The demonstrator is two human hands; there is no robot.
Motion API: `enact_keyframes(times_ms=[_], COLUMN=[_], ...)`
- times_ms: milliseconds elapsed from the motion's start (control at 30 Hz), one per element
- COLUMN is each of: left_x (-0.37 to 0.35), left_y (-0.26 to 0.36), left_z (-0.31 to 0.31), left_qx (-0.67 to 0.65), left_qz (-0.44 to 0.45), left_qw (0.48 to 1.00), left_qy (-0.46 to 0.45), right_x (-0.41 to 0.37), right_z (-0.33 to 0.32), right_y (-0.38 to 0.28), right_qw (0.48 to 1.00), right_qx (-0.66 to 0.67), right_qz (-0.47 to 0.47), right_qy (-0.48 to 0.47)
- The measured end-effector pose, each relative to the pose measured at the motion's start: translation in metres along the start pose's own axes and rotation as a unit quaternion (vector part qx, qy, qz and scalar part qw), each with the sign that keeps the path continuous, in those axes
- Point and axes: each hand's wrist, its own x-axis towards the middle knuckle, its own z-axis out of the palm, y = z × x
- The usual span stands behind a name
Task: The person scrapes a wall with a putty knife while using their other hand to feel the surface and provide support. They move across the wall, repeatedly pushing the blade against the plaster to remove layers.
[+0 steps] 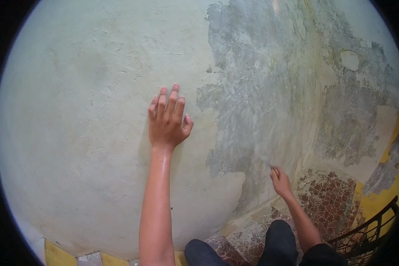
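My left hand [167, 117] rests with spread fingers against the painted wall [97, 119], left of the bare grey patch [257, 84]. It holds nothing. Lower right, my right hand [281, 181] is closed round a small scraper [271, 167], whose thin greyish end points at the stripped lower part of the wall. Most of the tool is hidden in the fingers, so its full shape cannot be made out. Ragged paint edges border the grey patch.
Patterned brown floor tiles [326, 195] lie below, strewn with pale flakes. A dark metal railing [368, 232] stands at lower right, near a yellow surface [385, 195]. My knees [279, 241] are at the bottom. The adjoining wall [354, 115] is also partly stripped.
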Motion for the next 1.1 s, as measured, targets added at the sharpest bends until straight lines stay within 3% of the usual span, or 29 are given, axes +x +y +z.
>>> enact_keyframes(times_ms=[33, 67, 200, 233, 333, 367, 467, 533, 633, 800, 867, 933, 1000, 1100], left_x=[-0.001, 0.000, 0.000, 0.000, 0.002, -0.002, 0.000, 0.001, -0.002, -0.002, -0.004, -0.009, -0.015, -0.034], left_y=[0.000, -0.001, 0.000, -0.001, -0.003, -0.003, 0.000, 0.002, -0.003, -0.001, 0.001, 0.003, 0.005, 0.007], left_z=[0.001, 0.003, 0.002, 0.002, 0.005, 0.004, 0.001, 0.001, 0.000, 0.000, -0.001, -0.001, -0.002, -0.007], left_qx=[0.002, 0.004, 0.010, 0.015, 0.030, 0.047, 0.024, 0.023, 0.030, 0.007, 0.008, 0.001, -0.002, -0.005], left_qz=[0.002, 0.005, 0.009, 0.009, 0.020, 0.029, 0.017, 0.020, 0.017, 0.017, 0.011, 0.016, 0.015, 0.041], left_qw=[1.000, 1.000, 1.000, 1.000, 0.999, 0.998, 1.000, 1.000, 0.999, 1.000, 1.000, 1.000, 1.000, 0.999], left_qy=[0.001, 0.003, -0.007, -0.004, -0.003, -0.001, -0.002, 0.003, -0.004, -0.014, -0.014, -0.020, -0.016, -0.033], right_x=[-0.015, -0.034, -0.061, -0.059, -0.029, -0.019, -0.010, 0.002, 0.014, 0.061, 0.057, 0.048, 0.011, -0.055], right_z=[-0.007, -0.018, -0.044, -0.039, -0.024, -0.016, -0.003, 0.016, 0.032, 0.039, 0.036, 0.022, 0.001, -0.012], right_y=[0.043, 0.074, 0.086, 0.082, -0.008, -0.036, -0.141, -0.177, -0.219, -0.255, -0.248, -0.234, -0.196, -0.101], right_qw=[0.996, 0.996, 0.978, 0.994, 0.983, 0.986, 0.982, 0.964, 0.943, 0.940, 0.949, 0.933, 0.954, 0.953], right_qx=[-0.082, -0.061, -0.051, -0.025, 0.177, 0.165, 0.148, 0.112, 0.100, 0.103, 0.118, 0.177, 0.147, 0.265], right_qz=[-0.001, 0.049, 0.189, 0.106, 0.040, -0.033, -0.115, -0.237, -0.303, -0.304, -0.273, -0.301, -0.259, -0.132], right_qy=[-0.021, -0.050, -0.067, -0.009, 0.004, 0.015, -0.012, 0.051, 0.092, 0.115, 0.103, 0.085, 0.038, -0.064])
